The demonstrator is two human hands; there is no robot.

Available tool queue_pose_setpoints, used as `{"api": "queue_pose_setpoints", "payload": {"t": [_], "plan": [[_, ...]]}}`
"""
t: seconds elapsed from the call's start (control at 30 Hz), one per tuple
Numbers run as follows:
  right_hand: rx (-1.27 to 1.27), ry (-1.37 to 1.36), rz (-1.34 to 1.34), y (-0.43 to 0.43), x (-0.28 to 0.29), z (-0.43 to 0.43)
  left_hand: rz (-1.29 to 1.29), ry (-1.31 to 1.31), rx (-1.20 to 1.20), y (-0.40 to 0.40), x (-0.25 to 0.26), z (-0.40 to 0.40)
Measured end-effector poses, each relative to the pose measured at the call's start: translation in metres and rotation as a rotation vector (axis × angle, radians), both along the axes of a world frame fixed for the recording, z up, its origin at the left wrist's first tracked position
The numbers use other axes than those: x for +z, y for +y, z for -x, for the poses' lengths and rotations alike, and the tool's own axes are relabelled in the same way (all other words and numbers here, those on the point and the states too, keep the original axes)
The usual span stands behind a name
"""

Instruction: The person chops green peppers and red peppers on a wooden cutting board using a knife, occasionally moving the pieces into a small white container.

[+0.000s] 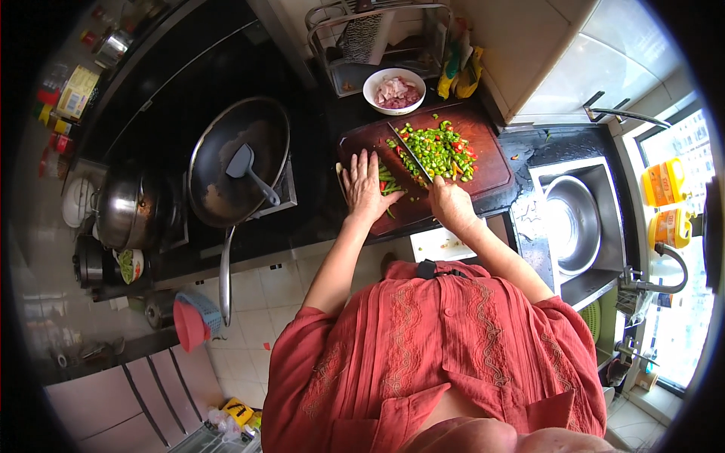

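Observation:
A dark wooden cutting board lies on the black counter before me. My right hand grips a knife, its handle hidden in the fist. The blade points away and to the left, along the left edge of a heap of chopped green and red peppers. My left hand rests palm down at the board's left side, thumb and fingers spread. Longer pieces of green pepper show beside and partly under it. A white bowl of cut raw meat stands just beyond the board.
Left of the board, a wok holding a grey spatula sits on the stove, its handle jutting over the counter's edge. A steel basin stands in the sink at right. Behind the bowl is a metal rack. An open white drawer sits below the board.

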State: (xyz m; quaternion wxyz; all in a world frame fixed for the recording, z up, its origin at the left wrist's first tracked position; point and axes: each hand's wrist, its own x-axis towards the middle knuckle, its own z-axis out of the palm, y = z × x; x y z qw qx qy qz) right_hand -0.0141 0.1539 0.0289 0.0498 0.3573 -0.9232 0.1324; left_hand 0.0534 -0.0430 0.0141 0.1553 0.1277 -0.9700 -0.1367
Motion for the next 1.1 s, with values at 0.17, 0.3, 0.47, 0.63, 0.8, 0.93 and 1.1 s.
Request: {"api": "queue_pose_setpoints", "payload": {"t": [0.17,0.3,0.47,0.63,0.8,0.93,1.1], "plan": [[-0.001,0.009,0.058,0.003,-0.007,0.003,-0.021,0.07,0.009,-0.006,-0.021,0.002],[-0.031,-0.008,0.025,0.004,-0.008,0.004,-0.06,0.114,0.007,-0.003,-0.02,0.002],[-0.055,-0.056,0.04,0.006,-0.009,0.004,0.005,0.167,0.035,0.003,-0.015,-0.002],[-0.058,-0.087,0.043,0.003,-0.011,0.006,-0.012,0.271,0.068,0.0,-0.016,0.012],[-0.012,-0.07,0.07,0.005,-0.012,0.004,-0.059,0.452,0.103,0.001,-0.022,0.02],[-0.034,-0.073,0.048,0.005,-0.006,0.002,-0.055,0.479,0.154,0.001,-0.024,0.025],[-0.006,-0.15,0.096,0.009,-0.003,0.002,-0.058,0.528,0.123,0.001,-0.035,0.026]]}}
